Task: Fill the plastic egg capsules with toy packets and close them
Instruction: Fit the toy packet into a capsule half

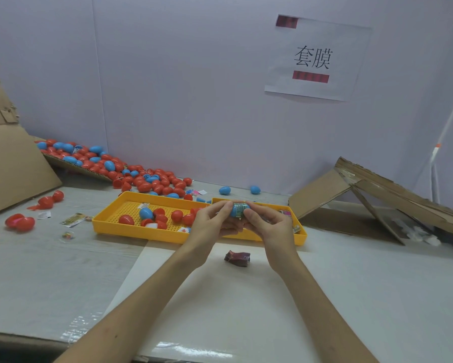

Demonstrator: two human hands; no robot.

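A blue egg capsule [238, 210] with a printed sleeve around its middle is held above the yellow trays, between both hands. My left hand [211, 223] pinches its left end with thumb and fingers. My right hand [268, 224] grips its right end. The left yellow tray [110, 226] holds several red eggs, a blue egg [146, 213] and small toy packets. The right yellow tray [300, 235] is mostly hidden behind my hands. A dark red stack of sleeves [237, 258] lies on the white sheet just below my hands.
A big heap of red and blue eggs [120, 169] spills from a cardboard flap at the back left. Loose eggs [20, 222] and packets [72, 220] lie left of the trays. Two blue eggs [255, 189] sit by the wall. Folded cardboard [364, 200] stands at the right.
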